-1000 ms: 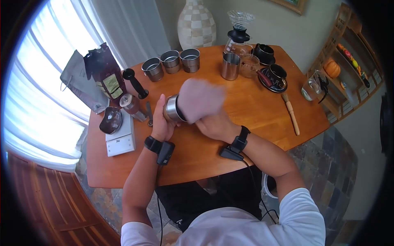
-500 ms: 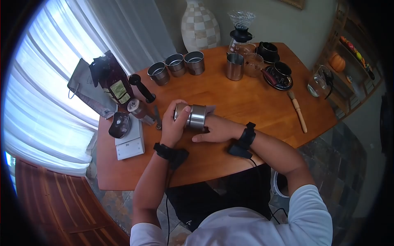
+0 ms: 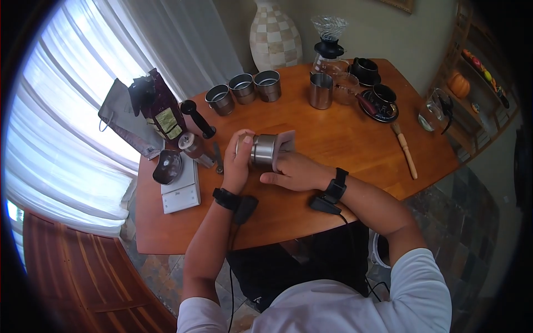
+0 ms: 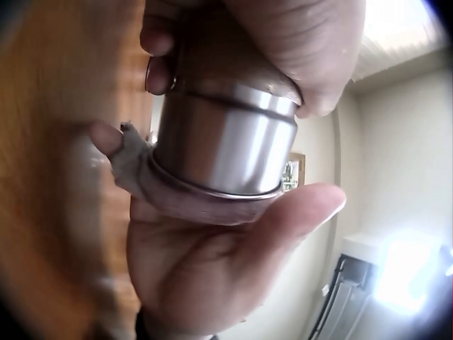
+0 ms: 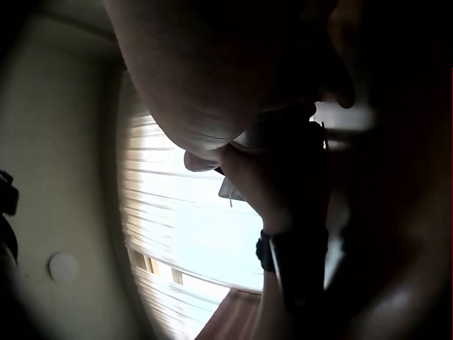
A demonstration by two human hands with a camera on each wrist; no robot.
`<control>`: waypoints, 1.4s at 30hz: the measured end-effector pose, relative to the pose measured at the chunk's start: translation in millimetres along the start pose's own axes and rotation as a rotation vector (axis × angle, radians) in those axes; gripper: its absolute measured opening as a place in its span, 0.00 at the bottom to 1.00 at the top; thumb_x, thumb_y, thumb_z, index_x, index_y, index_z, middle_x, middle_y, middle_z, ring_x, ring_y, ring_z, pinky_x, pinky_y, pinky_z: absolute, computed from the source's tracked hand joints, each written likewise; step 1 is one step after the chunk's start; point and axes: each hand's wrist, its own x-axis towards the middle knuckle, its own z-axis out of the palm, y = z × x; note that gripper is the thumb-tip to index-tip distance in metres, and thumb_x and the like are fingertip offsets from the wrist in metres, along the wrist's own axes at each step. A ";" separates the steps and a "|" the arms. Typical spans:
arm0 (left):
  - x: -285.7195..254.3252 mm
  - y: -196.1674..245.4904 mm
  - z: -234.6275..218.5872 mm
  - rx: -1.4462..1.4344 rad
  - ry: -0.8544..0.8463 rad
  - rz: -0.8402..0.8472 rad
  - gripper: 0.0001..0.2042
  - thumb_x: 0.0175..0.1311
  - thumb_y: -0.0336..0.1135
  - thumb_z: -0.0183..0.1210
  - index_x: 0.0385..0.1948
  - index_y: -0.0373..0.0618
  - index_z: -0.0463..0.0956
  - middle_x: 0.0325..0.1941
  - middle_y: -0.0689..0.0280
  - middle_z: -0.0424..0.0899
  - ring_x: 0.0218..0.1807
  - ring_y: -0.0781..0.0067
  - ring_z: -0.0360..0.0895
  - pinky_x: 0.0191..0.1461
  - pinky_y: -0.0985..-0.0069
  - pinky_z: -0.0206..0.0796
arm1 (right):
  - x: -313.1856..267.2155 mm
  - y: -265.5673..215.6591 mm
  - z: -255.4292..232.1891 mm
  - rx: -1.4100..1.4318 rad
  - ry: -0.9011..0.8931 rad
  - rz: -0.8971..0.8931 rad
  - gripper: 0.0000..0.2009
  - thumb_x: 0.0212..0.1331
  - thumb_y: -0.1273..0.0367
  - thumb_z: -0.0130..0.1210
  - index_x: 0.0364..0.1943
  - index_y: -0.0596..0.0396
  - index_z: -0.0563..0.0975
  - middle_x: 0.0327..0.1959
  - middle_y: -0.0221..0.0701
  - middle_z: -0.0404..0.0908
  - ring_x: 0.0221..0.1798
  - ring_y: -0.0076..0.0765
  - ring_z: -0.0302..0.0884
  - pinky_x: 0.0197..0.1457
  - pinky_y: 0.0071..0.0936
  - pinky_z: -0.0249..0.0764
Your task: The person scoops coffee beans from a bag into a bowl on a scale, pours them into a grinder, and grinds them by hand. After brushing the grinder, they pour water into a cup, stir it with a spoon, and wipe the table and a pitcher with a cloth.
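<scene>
In the head view a stainless steel cup (image 3: 264, 151) lies on its side in the air over the near part of the table, its mouth facing right. My left hand (image 3: 237, 162) grips its base end, fingers and thumb round the wall. My right hand (image 3: 302, 172) presses a pinkish-grey cloth (image 3: 286, 141) against the mouth with the palm. In the left wrist view the cloth (image 4: 205, 205) lines the cup's rim, the right thumb stands out straight, and one fingertip shows past the cloth. The cup hides the other right fingers. The right wrist view is mostly dark.
Three steel cups (image 3: 243, 89) line the back. Coffee bags (image 3: 158, 111), a black-handled tool (image 3: 197, 118), a grinder (image 3: 194, 149) and a white scale (image 3: 182, 191) bearing a dark dish (image 3: 167, 167) stand left. A pitcher (image 3: 321, 91), black cups (image 3: 383, 97) and a brush (image 3: 405, 150) are right.
The cup has turned so its mouth faces right. The cloth, earlier spread above the right hand, is now pressed between that hand and the cup's mouth. The head view has shifted slightly.
</scene>
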 end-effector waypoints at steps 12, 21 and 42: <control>-1.5 4.9 -0.2 0.132 -0.033 0.050 0.19 0.77 0.47 0.55 0.57 0.42 0.73 0.45 0.65 0.80 0.41 0.77 0.78 0.40 0.80 0.71 | -1.8 15.4 -19.8 1.091 -0.022 0.393 0.17 0.75 0.60 0.58 0.58 0.57 0.79 0.47 0.32 0.82 0.48 0.28 0.81 0.54 0.32 0.81; 0.5 16.8 4.7 -0.037 -0.064 -0.095 0.23 0.78 0.50 0.52 0.64 0.44 0.66 0.49 0.62 0.80 0.38 0.74 0.81 0.36 0.80 0.70 | 1.7 17.4 -21.7 0.329 0.185 0.065 0.16 0.77 0.58 0.55 0.49 0.58 0.81 0.44 0.28 0.85 0.41 0.25 0.81 0.48 0.27 0.77; 0.7 10.7 2.9 -0.534 -0.089 -0.522 0.22 0.78 0.60 0.48 0.51 0.51 0.73 0.38 0.66 0.83 0.29 0.76 0.76 0.27 0.81 0.62 | 6.6 14.1 -26.7 -0.137 0.659 -0.187 0.08 0.60 0.76 0.59 0.43 0.59 0.77 0.42 0.37 0.79 0.41 0.43 0.79 0.43 0.34 0.77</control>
